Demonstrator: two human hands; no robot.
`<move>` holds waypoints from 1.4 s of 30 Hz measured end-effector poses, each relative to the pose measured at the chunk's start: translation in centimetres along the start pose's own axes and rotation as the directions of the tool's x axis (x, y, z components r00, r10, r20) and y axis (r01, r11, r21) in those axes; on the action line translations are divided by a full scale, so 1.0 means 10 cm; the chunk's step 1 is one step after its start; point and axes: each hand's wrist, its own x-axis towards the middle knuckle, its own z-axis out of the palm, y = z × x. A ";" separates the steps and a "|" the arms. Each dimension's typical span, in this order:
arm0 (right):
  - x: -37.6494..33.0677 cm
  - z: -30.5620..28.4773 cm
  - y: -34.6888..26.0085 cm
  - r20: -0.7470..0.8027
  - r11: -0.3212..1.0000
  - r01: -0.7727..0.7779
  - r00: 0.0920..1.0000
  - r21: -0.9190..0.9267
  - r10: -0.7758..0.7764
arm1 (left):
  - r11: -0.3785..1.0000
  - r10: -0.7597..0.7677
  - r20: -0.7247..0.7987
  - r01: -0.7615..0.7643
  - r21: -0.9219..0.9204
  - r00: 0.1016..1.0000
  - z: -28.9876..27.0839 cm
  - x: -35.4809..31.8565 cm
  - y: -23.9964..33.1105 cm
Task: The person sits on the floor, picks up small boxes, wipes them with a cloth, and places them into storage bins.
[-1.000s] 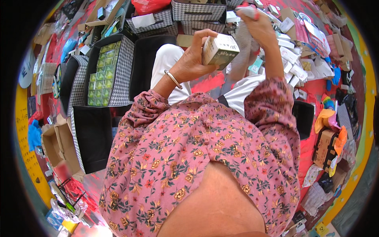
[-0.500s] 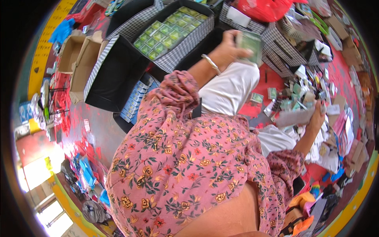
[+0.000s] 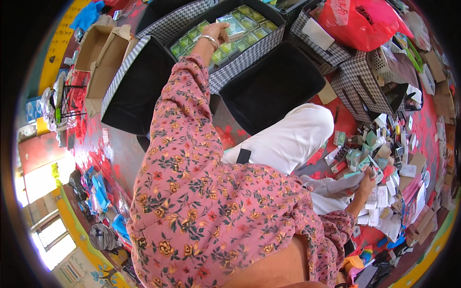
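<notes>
Fingers (image 3: pixel 224 28) of our left hand (image 3: pixel 218 33) pinch a small green-and-silver rectangular box (image 3: pixel 234 26) at the top centre of the frame, holding it just over the rows of matching green boxes (image 3: pixel 249 23) packed in a black-and-white houndstooth fabric bin (image 3: pixel 249 53). A silver bangle (image 3: pixel 209 41) circles that wrist. At the right of the frame our right hand (image 3: pixel 367 182) reaches into a heap of small white and teal packets (image 3: pixel 379 201) on the red floor (image 3: pixel 96 149); we cannot tell whether its fingers are closed. An empty black bin (image 3: pixel 271 86) sits between.
</notes>
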 end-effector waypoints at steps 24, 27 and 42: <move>-0.23 -0.10 0.18 0.065 0.985 -0.138 0.989 0.104 0.132 | 0.151 0.225 0.004 -0.039 0.988 0.974 0.17 0.47 -0.20; -0.19 -0.11 0.19 0.076 0.987 -0.153 0.986 0.047 0.149 | 0.040 0.178 0.098 -0.106 0.994 0.979 0.11 0.50 -0.25; -0.37 0.05 -0.04 0.021 0.994 -0.086 0.996 0.075 0.084 | 0.054 0.280 0.304 -0.331 0.942 0.911 0.08 -0.04 -0.14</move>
